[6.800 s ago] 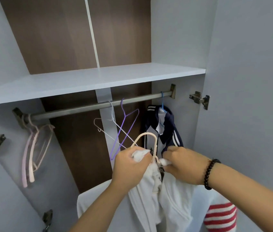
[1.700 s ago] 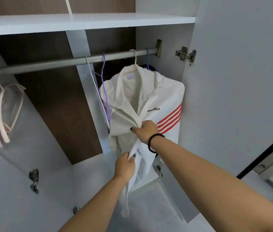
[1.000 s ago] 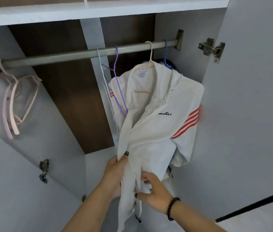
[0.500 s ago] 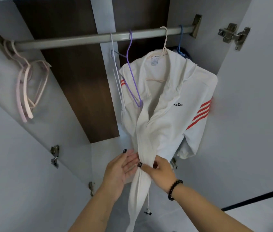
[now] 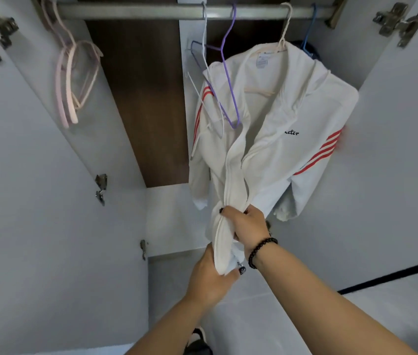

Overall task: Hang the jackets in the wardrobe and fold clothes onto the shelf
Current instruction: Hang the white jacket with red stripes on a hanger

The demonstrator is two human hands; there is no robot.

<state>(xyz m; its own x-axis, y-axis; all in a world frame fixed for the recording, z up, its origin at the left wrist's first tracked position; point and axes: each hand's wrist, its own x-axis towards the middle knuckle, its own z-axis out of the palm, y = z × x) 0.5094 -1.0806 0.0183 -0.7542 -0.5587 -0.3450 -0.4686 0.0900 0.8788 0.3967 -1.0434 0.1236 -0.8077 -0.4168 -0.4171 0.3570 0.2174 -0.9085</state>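
1. Fingers of both hands are curled round the front of the white zip-up jacket with red sleeve stripes (image 5: 274,139): the right hand (image 5: 247,224) bunches the two front edges together, and just below it the left hand (image 5: 209,275) pinches the hem end beside the small zipper pull (image 5: 241,266).
2. Half a second ago the fingers of both hands lay looser and side by side on the placket; now they have closed on it, one under the other.
3. I judge this jacket hung, its front being tidied or its zip started.
4. From the fingers the jacket runs up and away to its cream hanger (image 5: 283,39) on the grey metal rail (image 5: 136,14), beside a purple wire hanger (image 5: 229,80).
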